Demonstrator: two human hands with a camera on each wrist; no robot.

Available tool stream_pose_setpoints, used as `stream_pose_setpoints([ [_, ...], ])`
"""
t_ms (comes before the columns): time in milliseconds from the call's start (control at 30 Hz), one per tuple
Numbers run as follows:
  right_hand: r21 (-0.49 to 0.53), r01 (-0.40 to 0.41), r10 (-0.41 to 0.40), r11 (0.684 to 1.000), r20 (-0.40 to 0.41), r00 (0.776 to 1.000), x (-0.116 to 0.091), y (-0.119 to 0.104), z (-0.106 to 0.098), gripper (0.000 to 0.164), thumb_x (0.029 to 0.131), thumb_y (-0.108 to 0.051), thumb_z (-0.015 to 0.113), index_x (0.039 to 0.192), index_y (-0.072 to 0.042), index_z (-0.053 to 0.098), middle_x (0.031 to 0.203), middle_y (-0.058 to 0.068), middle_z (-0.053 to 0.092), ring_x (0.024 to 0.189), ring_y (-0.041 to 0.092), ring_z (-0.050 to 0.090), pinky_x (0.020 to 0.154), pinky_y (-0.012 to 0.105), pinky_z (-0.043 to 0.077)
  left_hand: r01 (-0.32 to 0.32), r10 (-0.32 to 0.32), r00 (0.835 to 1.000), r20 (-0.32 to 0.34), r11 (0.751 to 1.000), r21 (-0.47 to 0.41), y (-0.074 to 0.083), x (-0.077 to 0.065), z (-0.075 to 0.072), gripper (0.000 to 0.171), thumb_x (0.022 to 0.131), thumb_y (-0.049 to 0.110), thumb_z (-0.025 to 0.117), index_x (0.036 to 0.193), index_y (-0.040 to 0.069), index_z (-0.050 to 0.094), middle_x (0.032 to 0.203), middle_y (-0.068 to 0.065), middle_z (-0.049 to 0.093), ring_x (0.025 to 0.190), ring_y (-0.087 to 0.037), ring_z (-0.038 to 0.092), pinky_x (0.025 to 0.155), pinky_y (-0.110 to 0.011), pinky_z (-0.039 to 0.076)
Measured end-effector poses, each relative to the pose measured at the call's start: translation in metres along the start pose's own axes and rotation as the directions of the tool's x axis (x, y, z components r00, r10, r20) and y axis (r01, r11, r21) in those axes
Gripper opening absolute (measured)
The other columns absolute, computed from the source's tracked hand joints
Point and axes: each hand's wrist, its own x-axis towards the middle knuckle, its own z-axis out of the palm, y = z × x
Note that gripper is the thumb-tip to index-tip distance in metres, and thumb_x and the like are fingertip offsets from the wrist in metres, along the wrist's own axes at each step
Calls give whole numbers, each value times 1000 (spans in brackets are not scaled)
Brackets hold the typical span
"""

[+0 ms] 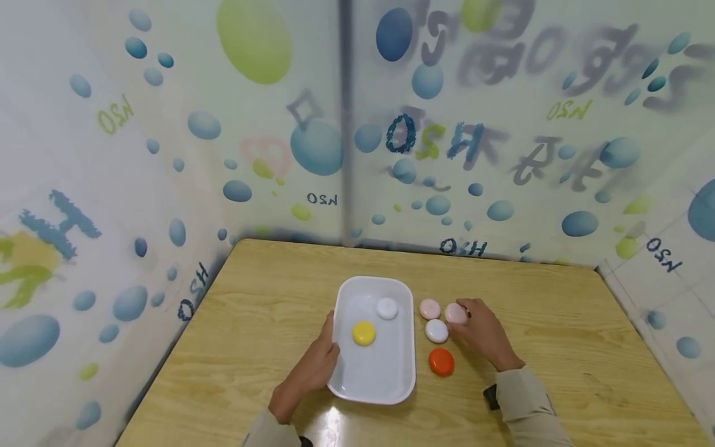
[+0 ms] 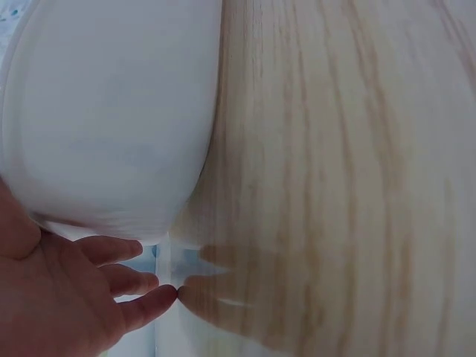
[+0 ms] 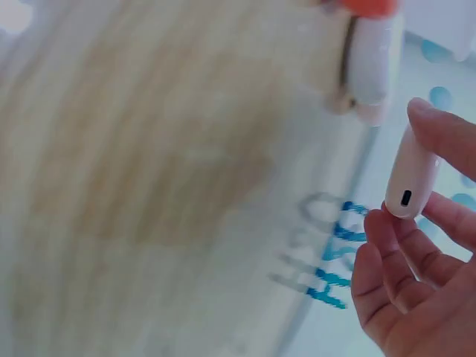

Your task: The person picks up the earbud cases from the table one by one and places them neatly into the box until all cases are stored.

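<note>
Right hand (image 1: 483, 330) pinches pink disc (image 1: 455, 313), left hand (image 1: 316, 361) grips white tray (image 1: 375, 372). Probably pickup stage; next move needs clearance past neighbouring white disc (image 1: 436, 331).

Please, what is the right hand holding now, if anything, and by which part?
The right hand holds a pale pink disc, pinched by opposite sides of its edge.

I note free table (image 1: 592, 347) right of the right hand (image 1: 485, 332), bounded behind by the wall (image 1: 514, 186). Between tray (image 1: 375, 380) and right hand, a pink disc (image 1: 429, 309), a white disc (image 1: 437, 331) and a red disc (image 1: 441, 362) obstruct low passage. The left hand (image 1: 314, 366) blocks the tray's left side. The tray's near floor is free; a yellow disc (image 1: 364, 333) obstructs its middle.
</note>
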Motion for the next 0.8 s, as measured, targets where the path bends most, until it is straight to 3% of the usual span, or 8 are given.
stream_pose_setpoints([
  [367,69,90,-87,994,-51,995,0,-42,-10,53,78,-27,70,123,-5,52,115,11,53,99,26,52,82,44,45,-15,15,1000,-4,999,-29,3,1,-2,60,94,5,32,143,-2,-1,148,-19,12,131,-27,22,105,-44,19],
  [800,89,96,-95,991,-9,995,-1,-78,-9,56,75,-21,73,124,-6,51,113,7,52,96,22,50,83,40,47,-40,40,999,-6,999,-36,-1,0,-1,59,93,3,31,142,-4,-1,144,-26,20,125,-32,32,97,-46,32],
])
